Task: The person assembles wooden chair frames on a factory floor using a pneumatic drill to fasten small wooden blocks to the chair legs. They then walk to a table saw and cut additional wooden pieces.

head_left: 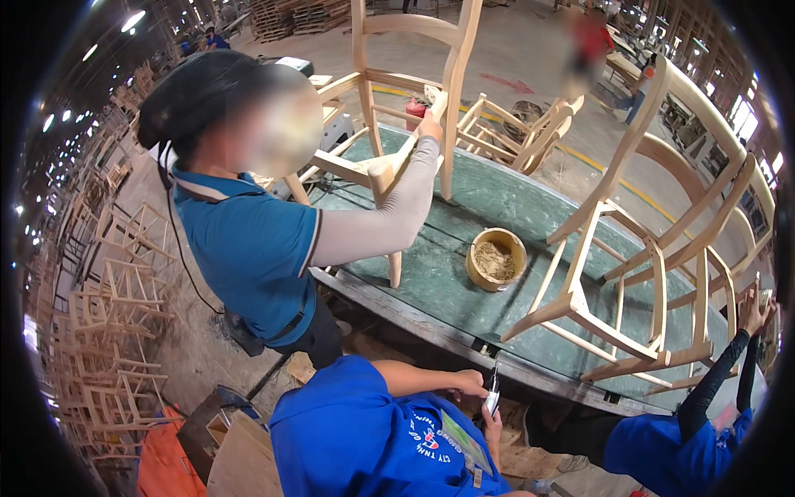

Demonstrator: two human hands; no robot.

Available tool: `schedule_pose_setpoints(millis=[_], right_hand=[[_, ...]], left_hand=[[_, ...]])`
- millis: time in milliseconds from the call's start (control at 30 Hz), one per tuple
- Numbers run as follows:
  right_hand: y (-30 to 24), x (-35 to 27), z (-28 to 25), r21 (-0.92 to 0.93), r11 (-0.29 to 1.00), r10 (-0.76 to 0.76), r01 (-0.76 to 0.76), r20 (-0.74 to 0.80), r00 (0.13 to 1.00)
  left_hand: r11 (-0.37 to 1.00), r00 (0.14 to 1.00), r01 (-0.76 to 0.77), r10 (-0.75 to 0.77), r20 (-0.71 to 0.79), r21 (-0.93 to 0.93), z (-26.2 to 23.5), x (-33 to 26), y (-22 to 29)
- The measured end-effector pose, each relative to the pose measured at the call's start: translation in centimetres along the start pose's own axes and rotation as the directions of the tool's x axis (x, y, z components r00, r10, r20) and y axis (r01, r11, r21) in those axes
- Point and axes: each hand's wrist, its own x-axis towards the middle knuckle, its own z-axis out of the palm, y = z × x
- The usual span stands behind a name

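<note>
In front of my blue shirt, at the near edge of the table, my two hands come together around a slim tool (pixel 493 393) with a dark upper end and a silvery lower part; its exact kind is unclear. My left hand (pixel 470 383) reaches across from the left, its fingers pinched at the tool's side. From below, my right hand (pixel 492 427) is closed round the lower part. A yellow tub (pixel 495 259) of brown, grainy filler-like material sits on the green tabletop (pixel 414 290) beyond my hands. An unfinished wooden chair (pixel 571 306) stands right of the tub.
A co-worker (pixel 240 240) at the left handles another wooden chair (pixel 414 33) on the table. Another co-worker (pixel 671 447) in dark sleeves works at the right, beside more chairs. Many chair frames (pixel 108 356) are piled on the left floor, near an orange cloth-like item (pixel 170 460).
</note>
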Motion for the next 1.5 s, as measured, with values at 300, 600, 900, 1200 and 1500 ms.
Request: schedule_pose_setpoints(millis=[300,600,900,1200,1500], right_hand=[[2.3,-0.5,-1.2,-0.108,0.983,0.144,-0.149,-0.052,0.988],[2.7,0.5,-0.8,-0.037,0.967,0.244,-0.253,-0.157,0.957],[2.9,0.5,2.2,-0.009,0.976,0.211,-0.217,-0.203,0.956],[4.6,0.0,4.3,0.031,0.977,0.212,-0.211,-0.225,0.951],[5.3,-0.7,5.0,0.066,0.976,0.217,-0.207,-0.258,0.942]], left_hand=[[0.935,0.980,0.093,-0.147,-0.137,-0.342,-4.0,-4.0,-6.5],[0.913,0.971,0.022,-0.116,-0.208,-0.407,-4.4,-4.9,-7.3],[0.927,0.968,0.041,-0.129,-0.215,-0.373,-5.5,-6.5,-7.6],[0.931,0.960,0.106,-0.187,-0.207,-0.350,-7.3,-7.9,-8.7],[0.946,0.967,0.121,-0.180,-0.179,-0.300,-8.3,-7.3,-9.6]])
